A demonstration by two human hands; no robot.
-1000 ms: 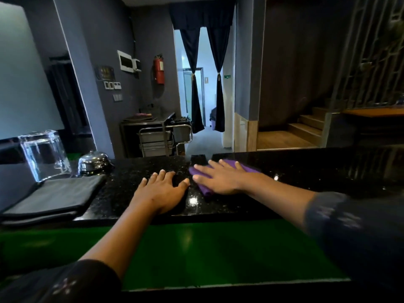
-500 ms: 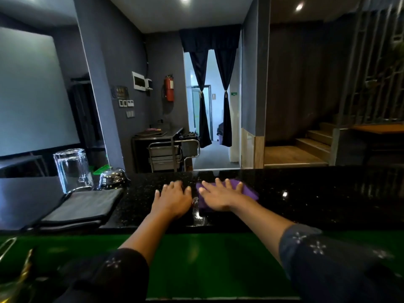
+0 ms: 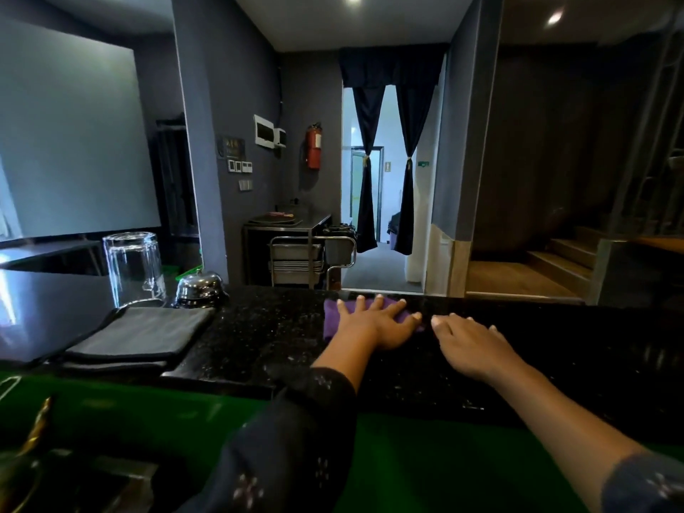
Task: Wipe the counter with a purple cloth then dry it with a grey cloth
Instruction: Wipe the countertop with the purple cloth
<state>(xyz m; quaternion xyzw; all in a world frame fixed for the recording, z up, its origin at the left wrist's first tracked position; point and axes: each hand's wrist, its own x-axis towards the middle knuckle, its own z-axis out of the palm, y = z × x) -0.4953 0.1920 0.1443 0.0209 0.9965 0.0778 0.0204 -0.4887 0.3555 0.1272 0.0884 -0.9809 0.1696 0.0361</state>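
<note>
Flat-fingered left hand (image 3: 381, 323) presses the purple cloth (image 3: 332, 320) on the black bench (image 3: 266, 327); right hand (image 3: 472, 342) rests released at three o'clock.

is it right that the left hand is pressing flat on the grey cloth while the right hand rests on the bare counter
Not quite. In the head view the left hand presses flat on the purple cloth, not the grey cloth, which lies folded further left. The right hand does rest on the bare counter.
</note>
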